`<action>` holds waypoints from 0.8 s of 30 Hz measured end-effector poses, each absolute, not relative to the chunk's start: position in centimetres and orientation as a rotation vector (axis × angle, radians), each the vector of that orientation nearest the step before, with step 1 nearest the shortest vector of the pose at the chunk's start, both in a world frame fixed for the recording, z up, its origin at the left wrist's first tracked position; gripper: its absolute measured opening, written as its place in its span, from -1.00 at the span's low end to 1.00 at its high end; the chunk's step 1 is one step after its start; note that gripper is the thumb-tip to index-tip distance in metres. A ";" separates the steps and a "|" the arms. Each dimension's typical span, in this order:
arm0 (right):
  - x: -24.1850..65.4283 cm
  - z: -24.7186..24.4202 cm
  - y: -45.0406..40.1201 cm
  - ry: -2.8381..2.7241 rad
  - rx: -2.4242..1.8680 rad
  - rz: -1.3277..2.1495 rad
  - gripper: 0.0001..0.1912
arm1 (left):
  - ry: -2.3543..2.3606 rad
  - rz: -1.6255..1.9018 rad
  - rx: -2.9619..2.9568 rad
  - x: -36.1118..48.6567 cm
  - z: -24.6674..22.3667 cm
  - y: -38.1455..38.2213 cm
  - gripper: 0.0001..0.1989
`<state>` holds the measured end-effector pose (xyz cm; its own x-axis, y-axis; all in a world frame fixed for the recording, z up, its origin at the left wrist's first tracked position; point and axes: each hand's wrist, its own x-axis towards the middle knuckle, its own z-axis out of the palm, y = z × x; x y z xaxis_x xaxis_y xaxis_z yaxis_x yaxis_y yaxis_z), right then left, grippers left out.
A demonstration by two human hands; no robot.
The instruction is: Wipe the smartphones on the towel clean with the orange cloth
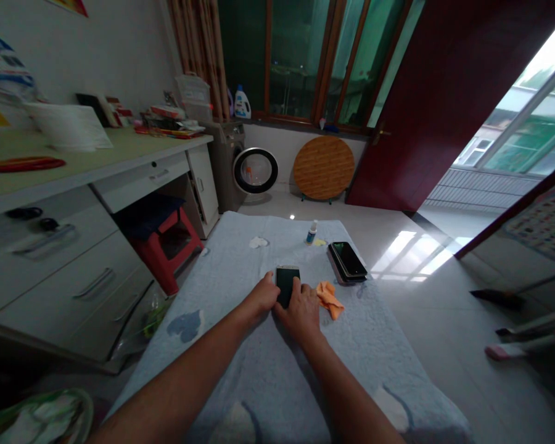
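A smartphone (287, 283) with a dark screen and pale edge lies on the blue cloth-covered table (240, 259). My left hand (264, 292) grips its left edge, fingers curled in. Across the lower right of the same phone rests my right hand (301, 311), its thumb and fingers bent around the edge and partly over the screen. Just right of that hand is a crumpled orange cloth (330, 300). Farther right, a black phone (349, 258) sits on top of another dark flat item. A small spray bottle (311, 232) with a white cap stands near the far edge.
Beyond the table are a washing machine (229, 166) with its round door open and a round wooden tabletop (324, 168) against the wall. On the left stand a red stool (173, 243) and a cluttered desk (120, 151). A dark red door (425, 105) is at right.
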<state>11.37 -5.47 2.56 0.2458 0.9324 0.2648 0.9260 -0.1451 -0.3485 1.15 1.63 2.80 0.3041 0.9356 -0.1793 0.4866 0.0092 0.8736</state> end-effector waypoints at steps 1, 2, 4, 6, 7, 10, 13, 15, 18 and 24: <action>11.3 2.6 -5.3 -1.671 -2.101 0.027 -0.30 | 1.305 0.593 1.565 1.1 3.0 1.4 -0.50; 11.2 2.6 -5.2 -1.653 -2.109 0.032 -0.30 | 1.282 0.589 1.514 1.1 3.2 1.2 -0.53; 11.1 2.6 -5.0 -1.628 -2.110 0.039 -0.28 | 1.238 0.582 1.427 1.0 3.7 0.7 -0.56; 11.2 2.7 -4.9 -1.612 -2.098 0.046 -0.28 | 1.205 0.589 1.369 1.1 4.3 0.3 -0.56; 11.3 2.8 -4.9 -1.604 -2.090 0.048 -0.29 | 1.187 0.597 1.347 1.2 4.7 0.2 -0.55; 12.3 3.5 -5.0 -1.575 -2.063 0.015 -0.34 | 1.082 0.617 1.219 1.9 5.9 -0.1 -0.47; 14.5 4.6 -5.2 -1.559 -2.017 -0.090 -0.31 | 1.000 0.652 1.200 3.0 7.0 -0.2 -0.45; 16.7 5.4 -5.2 -1.550 -2.018 -0.157 -0.29 | 0.938 0.658 1.153 4.1 7.5 -0.3 -0.43; 20.9 6.6 -4.7 -1.555 -2.062 -0.226 -0.25 | 0.915 0.606 1.078 5.8 7.7 -0.4 -0.46; 28.3 7.9 -2.6 -1.506 -2.265 -0.226 -0.23 | 0.832 0.601 0.867 9.8 7.8 0.0 -0.75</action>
<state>28.32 -2.55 7.88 0.4036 0.8443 0.3526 0.9106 -0.3331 -0.2446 9.83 0.04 7.80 0.5481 0.7454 -0.3794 -0.1261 0.5221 0.8435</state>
